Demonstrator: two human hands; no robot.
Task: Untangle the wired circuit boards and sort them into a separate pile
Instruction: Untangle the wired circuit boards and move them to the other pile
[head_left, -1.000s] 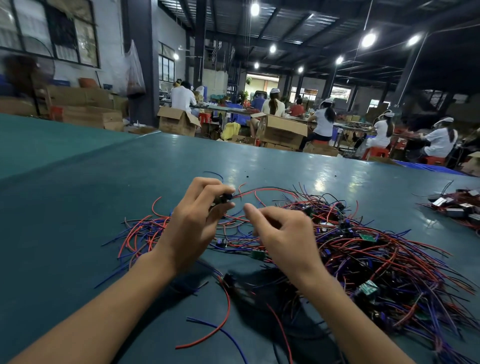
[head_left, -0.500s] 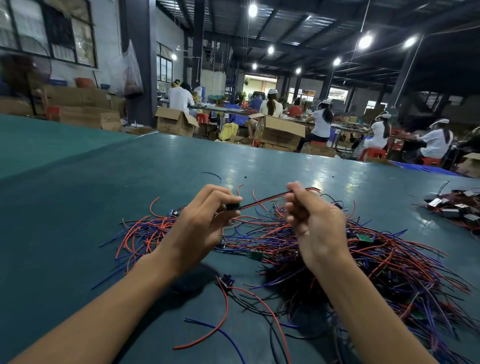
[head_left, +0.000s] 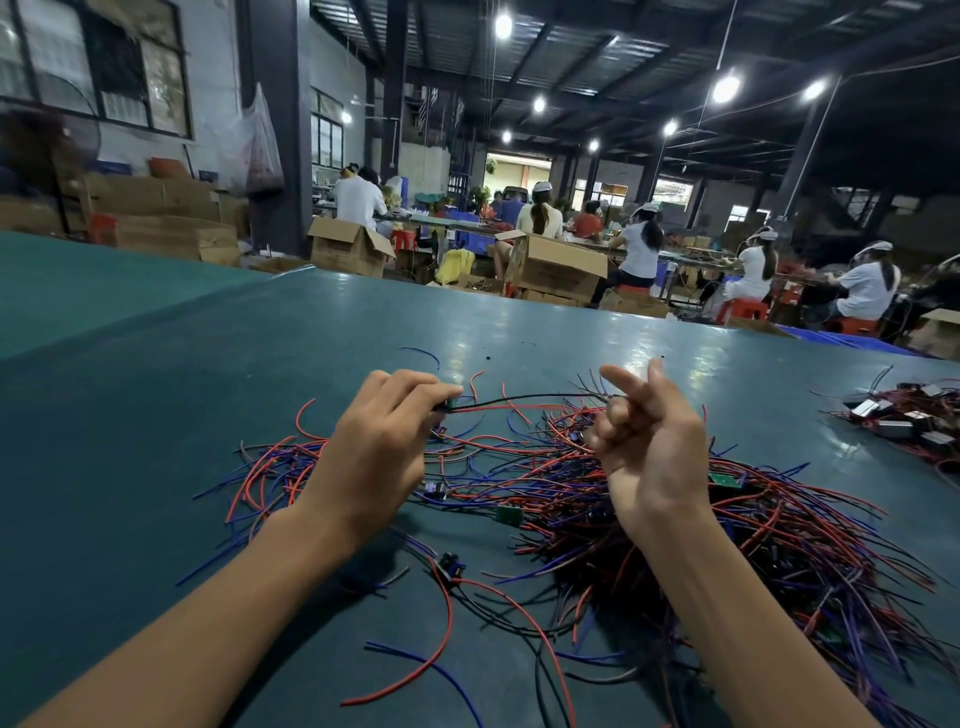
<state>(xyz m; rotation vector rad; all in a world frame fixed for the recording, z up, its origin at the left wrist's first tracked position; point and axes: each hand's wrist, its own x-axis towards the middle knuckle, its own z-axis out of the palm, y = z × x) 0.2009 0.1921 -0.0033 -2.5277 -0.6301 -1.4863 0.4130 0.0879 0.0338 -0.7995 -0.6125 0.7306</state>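
Mid-untangle: left hand (head_left: 379, 447) pinches one board (head_left: 448, 404), right hand (head_left: 649, 441) grips its leads (head_left: 524, 401), stretched above tangle (head_left: 550, 467). Next: lift free, carry to pile (head_left: 904, 421) at bench's right edge.

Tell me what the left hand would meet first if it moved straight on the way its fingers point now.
Probably the right hand. The left hand points rightward along the stretched wires of the small board it pinches, and those wires end in the right hand's curled fingers. Depth is unclear.
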